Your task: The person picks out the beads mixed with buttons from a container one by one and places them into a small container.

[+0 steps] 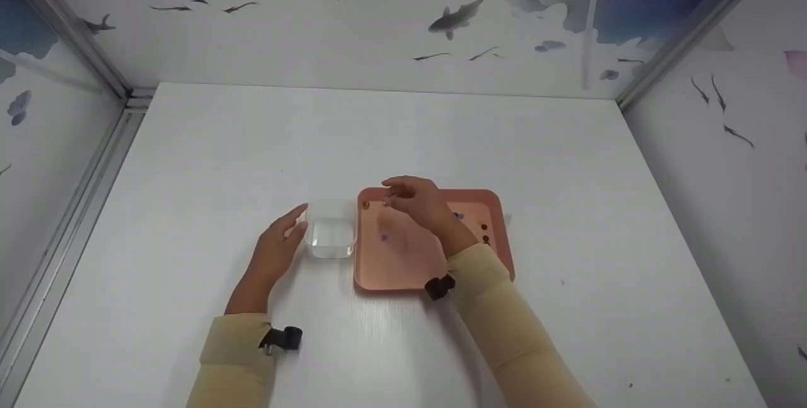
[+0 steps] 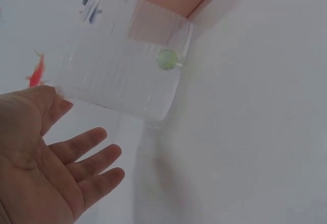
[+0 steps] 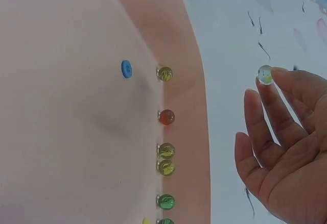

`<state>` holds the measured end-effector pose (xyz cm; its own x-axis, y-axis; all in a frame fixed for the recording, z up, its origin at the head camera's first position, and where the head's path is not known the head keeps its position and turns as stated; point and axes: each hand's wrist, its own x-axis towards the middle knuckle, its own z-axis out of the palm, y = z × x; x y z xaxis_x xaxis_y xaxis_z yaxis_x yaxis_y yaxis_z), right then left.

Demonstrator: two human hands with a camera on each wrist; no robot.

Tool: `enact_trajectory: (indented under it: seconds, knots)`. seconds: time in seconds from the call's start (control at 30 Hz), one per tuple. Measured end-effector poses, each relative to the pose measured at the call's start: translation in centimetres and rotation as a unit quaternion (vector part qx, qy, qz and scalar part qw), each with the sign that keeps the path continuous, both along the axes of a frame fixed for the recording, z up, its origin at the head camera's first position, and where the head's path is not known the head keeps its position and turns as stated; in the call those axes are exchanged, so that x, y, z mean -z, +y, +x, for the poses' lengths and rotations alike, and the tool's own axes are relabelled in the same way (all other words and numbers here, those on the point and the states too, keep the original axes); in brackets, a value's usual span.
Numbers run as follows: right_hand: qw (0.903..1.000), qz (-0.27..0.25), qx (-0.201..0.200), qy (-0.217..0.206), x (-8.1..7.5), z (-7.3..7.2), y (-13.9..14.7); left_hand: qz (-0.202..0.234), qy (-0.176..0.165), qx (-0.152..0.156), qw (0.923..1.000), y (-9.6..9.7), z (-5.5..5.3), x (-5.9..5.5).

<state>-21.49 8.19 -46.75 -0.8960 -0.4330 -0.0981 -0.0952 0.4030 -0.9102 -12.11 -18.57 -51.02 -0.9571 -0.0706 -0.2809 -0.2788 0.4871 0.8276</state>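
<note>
In the right wrist view, my right hand (image 3: 288, 127) pinches a clear glass marble (image 3: 265, 75) with a yellow-green swirl between thumb and a fingertip. In the head view this right hand (image 1: 413, 201) is above the upper left part of a pink tray (image 1: 403, 287). My left hand (image 1: 277, 244) is beside a clear plastic container (image 1: 331, 250), its fingertips at the left side. The left wrist view shows the left hand's fingers (image 2: 99, 183) spread, with one fingertip at the rim of the container. A pale green marble (image 2: 167, 59) is inside it.
Along one tray wall lie several marbles, among them a yellow one (image 3: 165, 74), a reddish one (image 3: 167, 117) and a green one (image 3: 166, 201). A blue button (image 3: 126, 69) lies on the tray floor. White panels (image 1: 353, 48) with fish prints stand around the white table (image 1: 567, 206).
</note>
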Motion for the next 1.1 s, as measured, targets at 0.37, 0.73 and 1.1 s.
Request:
enact_trajectory:
  seconds: [0.37,0.73,1.1]
  knots:
    - [0.9994,-0.01,0.008,-0.033,-0.1,0.4,-1.3,-0.012,0.012,0.004,0.9998,0.0,0.0,0.1]
    - [0.9996,0.004,-0.011,-0.025,-0.4,0.8,-2.4,-0.012,0.012,0.006,0.9998,-0.1,0.0,0.3]
    - [0.9992,-0.001,-0.039,-0.009,-0.6,1.2,-3.7,-0.009,0.011,0.004,0.9999,0.1,0.0,0.2]
